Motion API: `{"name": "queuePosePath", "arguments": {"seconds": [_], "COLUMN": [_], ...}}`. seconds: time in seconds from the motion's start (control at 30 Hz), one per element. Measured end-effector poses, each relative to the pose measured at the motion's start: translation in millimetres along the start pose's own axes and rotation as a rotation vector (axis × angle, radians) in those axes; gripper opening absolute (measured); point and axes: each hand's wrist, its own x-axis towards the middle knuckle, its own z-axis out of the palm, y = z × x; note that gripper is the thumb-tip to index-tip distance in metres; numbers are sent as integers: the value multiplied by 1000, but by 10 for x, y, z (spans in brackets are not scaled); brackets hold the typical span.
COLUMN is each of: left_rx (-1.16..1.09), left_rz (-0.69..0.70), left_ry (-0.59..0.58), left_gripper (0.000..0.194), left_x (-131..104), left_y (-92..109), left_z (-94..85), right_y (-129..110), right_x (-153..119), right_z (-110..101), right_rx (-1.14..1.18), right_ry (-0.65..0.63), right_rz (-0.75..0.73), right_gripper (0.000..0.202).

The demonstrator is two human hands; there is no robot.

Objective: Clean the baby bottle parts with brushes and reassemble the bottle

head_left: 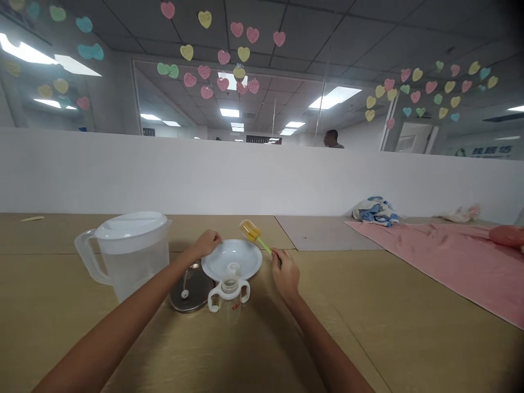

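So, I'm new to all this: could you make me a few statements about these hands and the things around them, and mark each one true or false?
1. The right hand holds a brush with a yellow head and a green handle. True.
2. The pitcher has a white lid on top. True.
3. The left hand grips the handle of the pitcher. False: the left hand is at the rim of the white dish.
4. The two-handled bottle lies on its side. False: it stands upright, in front of the white dish.
5. A pink cloth is spread over the right side of the table. True.
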Motion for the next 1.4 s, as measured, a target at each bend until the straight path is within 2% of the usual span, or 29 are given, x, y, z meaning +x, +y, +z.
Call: {"name": "queuePosePath", "arguments": {"seconds": [0.1, 0.17, 0.23, 0.33, 0.37, 0.43, 0.5, 0.57, 0.73, 0.83, 0.93, 1.0, 1.13, 1.17, 1.3, 1.4], "left_rx": [36, 47, 48, 9, -56, -181, -321, -448, -620, -643, -574, -449, -205, -166, -95, -92], "left_rz": [65, 96, 121, 192, 286, 386, 356, 278, 93, -12, -102, -77, 213, 270, 351, 372], "left_ry": [-55, -30, 37, 142, 157, 96, 89, 111, 182, 288, 502, 616, 633, 636, 672, 677], "left_gripper": [12, 17, 31, 54, 59, 60, 51, 50, 46, 49, 51, 52, 41, 38, 38, 36], "left_x": [-43, -87, -172, -420, -529, -750, -932, -1042, -1095, -1104, -1130, -1159, -1240, -1259, -1314, -1339], "left_y": [197, 285, 338, 363, 362, 355, 348, 340, 264, 133, -12, -63, -13, 15, 97, 102], "left_z": [97, 104, 63, -23, -43, -57, -41, -6, 70, 79, 87, 106, 160, 168, 150, 116], "right_y": [15, 27, 39, 48, 48, 43, 35, 28, 25, 23, 15, 11, 30, 41, 95, 123], "right_x": [-2, 0, 1, -8, -16, -37, -61, -80, -111, -134, -170, -194, -206, -198, -158, -143], "right_z": [-2, -4, -7, -5, -5, -11, -33, -68, -114, -78, -39, -21, 11, 18, 22, 8], "right_rx": [-10, -32, -62, -123, -152, -215, -263, -292, -329, -299, -277, -280, -302, -321, -344, -250], "right_ry": [21, 23, 22, -27, -57, -96, -84, -40, 2, 19, 120, 194, 140, 125, 136, 92], "right_rz": [1, -17, -65, -244, -323, -458, -551, -614, -731, -748, -642, -593, -779, -779, -619, -682], "right_gripper": [34, 34, 34, 33, 33, 33, 33, 31, 28, 26, 26, 26, 26, 27, 27, 25]}}
